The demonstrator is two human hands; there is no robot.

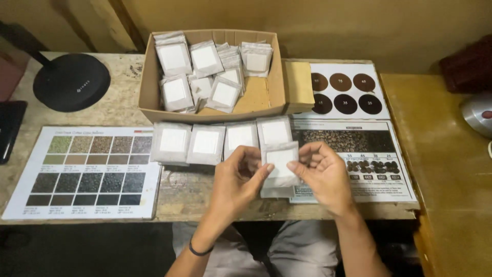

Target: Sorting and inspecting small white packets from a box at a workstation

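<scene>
Item in hand: one small flat sachet of grey translucent paper with a white square panel [280, 163], held upright above the front edge of the worn pale wooden surface [118, 102]. Left hand [237, 179] pinches its left edge between thumb and fingers; right hand [323, 173] closes on its right edge the same way, so both hands are narrow and share the one sachet. A second like sachet [277, 192] lies flat just beneath. Laid out: a row of four matching sachets [221, 141] side by side, touching, just before the box. Remaining stock: an open brown cardboard box [148, 92] behind the row, holding a loose heap of the same sachets, a bare patch of its floor showing at the right; by this count, few are set out and most are left in the box. Also present: a laminated chart of colour swatches in a grid [82, 172] at left; a printed sheet of dark brown discs [344, 91] and a printed sheet picturing roasted beans [359, 154] at right; a round black lamp base [72, 82] at far left.
</scene>
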